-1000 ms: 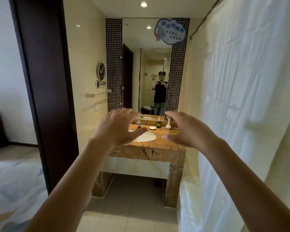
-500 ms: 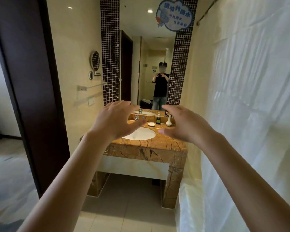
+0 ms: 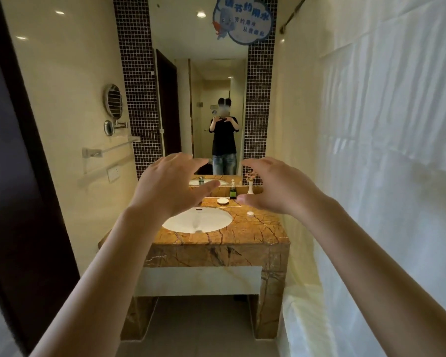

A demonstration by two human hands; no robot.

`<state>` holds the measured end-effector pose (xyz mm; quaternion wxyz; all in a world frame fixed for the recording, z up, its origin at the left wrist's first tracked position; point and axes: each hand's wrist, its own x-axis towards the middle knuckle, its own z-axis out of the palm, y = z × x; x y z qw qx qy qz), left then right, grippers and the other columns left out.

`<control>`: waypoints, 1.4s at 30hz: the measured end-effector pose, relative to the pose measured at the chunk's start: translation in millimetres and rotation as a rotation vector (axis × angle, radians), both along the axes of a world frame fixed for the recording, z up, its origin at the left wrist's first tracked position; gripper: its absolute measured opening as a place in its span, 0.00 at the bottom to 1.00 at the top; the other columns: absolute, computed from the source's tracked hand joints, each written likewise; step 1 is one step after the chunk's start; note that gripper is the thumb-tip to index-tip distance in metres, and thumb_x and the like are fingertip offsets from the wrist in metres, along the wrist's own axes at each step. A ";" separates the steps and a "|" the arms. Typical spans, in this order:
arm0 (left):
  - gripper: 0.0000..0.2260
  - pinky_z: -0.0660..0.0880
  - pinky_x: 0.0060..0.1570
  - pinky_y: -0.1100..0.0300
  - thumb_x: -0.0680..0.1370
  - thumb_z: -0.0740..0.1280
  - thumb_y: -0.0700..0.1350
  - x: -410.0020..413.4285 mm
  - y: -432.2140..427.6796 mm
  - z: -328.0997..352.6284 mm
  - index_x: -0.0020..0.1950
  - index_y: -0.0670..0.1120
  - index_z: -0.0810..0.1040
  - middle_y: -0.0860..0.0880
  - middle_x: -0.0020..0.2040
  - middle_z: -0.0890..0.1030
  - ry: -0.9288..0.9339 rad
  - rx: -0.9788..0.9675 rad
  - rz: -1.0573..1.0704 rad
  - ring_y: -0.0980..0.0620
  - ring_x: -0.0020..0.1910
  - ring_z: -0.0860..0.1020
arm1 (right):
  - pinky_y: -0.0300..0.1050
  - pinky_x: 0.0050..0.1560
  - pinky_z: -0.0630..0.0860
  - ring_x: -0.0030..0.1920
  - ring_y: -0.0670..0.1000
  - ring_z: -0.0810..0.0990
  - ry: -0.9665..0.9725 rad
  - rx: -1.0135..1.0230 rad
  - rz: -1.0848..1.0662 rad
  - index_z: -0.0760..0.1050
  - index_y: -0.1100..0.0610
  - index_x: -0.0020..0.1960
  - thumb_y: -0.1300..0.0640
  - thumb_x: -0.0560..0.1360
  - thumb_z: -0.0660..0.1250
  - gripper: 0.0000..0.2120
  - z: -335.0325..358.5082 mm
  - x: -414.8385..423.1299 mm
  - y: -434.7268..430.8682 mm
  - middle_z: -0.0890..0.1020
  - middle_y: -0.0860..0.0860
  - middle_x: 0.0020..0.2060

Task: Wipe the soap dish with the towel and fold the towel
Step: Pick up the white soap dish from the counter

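Hands raised before the bathroom counter (image 3: 255,234), both empty.
Left hand (image 3: 169,189) and right hand (image 3: 277,189) hung spread open, palms down, gripping nothing; the white soap dish (image 3: 222,200) sat on the counter beyond and between them, just beside the right thumb.

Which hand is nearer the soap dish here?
Neither clearly. In the image the right hand has its thumb tip just right of the soap dish; the left hand sits up-left. Both are raised well short of the counter.
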<state>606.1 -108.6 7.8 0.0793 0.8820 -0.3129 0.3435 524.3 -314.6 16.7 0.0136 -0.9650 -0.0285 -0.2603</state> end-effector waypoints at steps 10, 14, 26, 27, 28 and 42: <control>0.35 0.66 0.64 0.46 0.70 0.46 0.72 94.1 -7.4 -14.6 0.70 0.55 0.67 0.49 0.70 0.71 0.101 0.023 -0.020 0.48 0.69 0.68 | 0.53 0.61 0.71 0.66 0.53 0.72 0.047 0.060 -0.052 0.58 0.48 0.74 0.35 0.68 0.67 0.39 -9.5 86.9 -5.1 0.70 0.50 0.70; 0.33 0.66 0.64 0.46 0.71 0.50 0.71 134.4 -19.9 -14.3 0.70 0.55 0.67 0.48 0.70 0.71 0.109 0.017 -0.031 0.48 0.69 0.68 | 0.52 0.63 0.69 0.67 0.52 0.70 0.054 0.057 -0.041 0.58 0.48 0.74 0.36 0.68 0.67 0.40 -13.2 123.5 -17.6 0.69 0.50 0.71; 0.40 0.66 0.64 0.45 0.68 0.41 0.75 251.9 -87.0 -17.6 0.69 0.54 0.67 0.49 0.69 0.73 0.096 -0.002 0.024 0.48 0.69 0.69 | 0.54 0.59 0.75 0.64 0.52 0.73 0.037 -0.009 -0.014 0.60 0.47 0.72 0.34 0.67 0.66 0.38 -8.4 249.9 -88.5 0.72 0.50 0.67; 0.40 0.66 0.64 0.45 0.67 0.40 0.75 259.8 -92.8 -17.4 0.70 0.54 0.67 0.49 0.69 0.72 0.098 0.004 0.026 0.48 0.69 0.68 | 0.54 0.59 0.75 0.64 0.52 0.73 0.035 -0.010 -0.011 0.60 0.47 0.72 0.34 0.67 0.66 0.38 -7.5 259.5 -94.0 0.72 0.50 0.67; 0.40 0.66 0.64 0.46 0.68 0.41 0.75 267.1 -98.7 -17.4 0.70 0.55 0.67 0.49 0.70 0.72 0.099 0.015 0.028 0.48 0.69 0.68 | 0.55 0.59 0.75 0.65 0.52 0.72 0.037 -0.011 -0.010 0.60 0.47 0.73 0.34 0.67 0.66 0.39 -7.5 268.8 -99.1 0.72 0.50 0.68; 0.31 0.65 0.66 0.46 0.73 0.51 0.69 380.9 -153.0 -19.5 0.70 0.54 0.67 0.50 0.69 0.72 0.142 0.022 0.015 0.49 0.69 0.68 | 0.54 0.59 0.73 0.67 0.53 0.71 0.083 0.005 -0.025 0.59 0.46 0.73 0.31 0.66 0.65 0.40 -19.0 391.9 -153.2 0.70 0.50 0.70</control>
